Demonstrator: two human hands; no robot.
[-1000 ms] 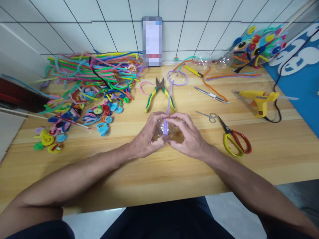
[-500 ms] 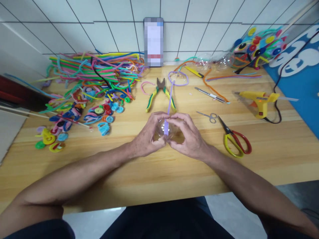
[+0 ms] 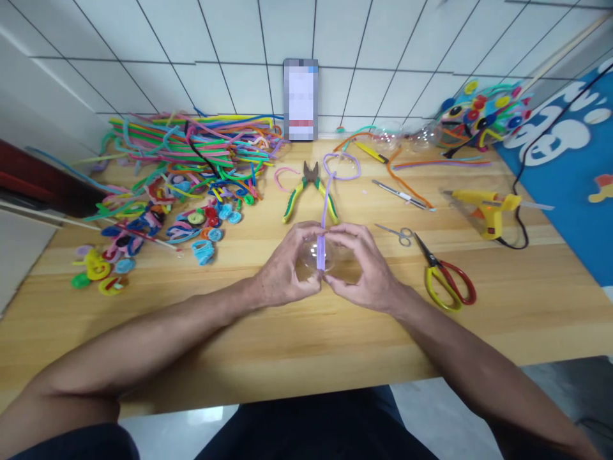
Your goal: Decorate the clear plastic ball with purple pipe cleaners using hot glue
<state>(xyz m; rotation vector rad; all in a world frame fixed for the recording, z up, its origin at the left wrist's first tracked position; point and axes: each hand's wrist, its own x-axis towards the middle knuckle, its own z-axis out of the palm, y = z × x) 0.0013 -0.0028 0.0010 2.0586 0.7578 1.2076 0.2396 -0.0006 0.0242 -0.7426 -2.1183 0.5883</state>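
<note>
Between my hands is a clear plastic ball [image 3: 310, 257] with a purple pipe cleaner [image 3: 321, 252] running over its middle. My left hand [image 3: 287, 265] curls round the ball's left side, fingertips at the top and thumb at the bottom. On the other side, my right hand [image 3: 366, 268] pinches the ball and the pipe cleaner at the same top and bottom spots. From the top, the purple strand runs away from me to a round purple loop [image 3: 358, 167] on the table. Just beyond my fingers lie pliers [image 3: 311, 174] with green and yellow handles, spread apart.
Piled pipe cleaners [image 3: 158, 144] and coiled pieces [image 3: 204, 252] cover the left. To the right lie large scissors [image 3: 443, 275], small scissors [image 3: 402, 235], a craft knife [image 3: 400, 193] and a yellow glue gun [image 3: 491, 207]. A phone [image 3: 301, 99] leans on the tiled wall.
The camera view has shifted slightly, so the table items sit lower in the picture. Both hands keep their hold on the ball and pipe cleaner, with the fingers almost unmoved.
</note>
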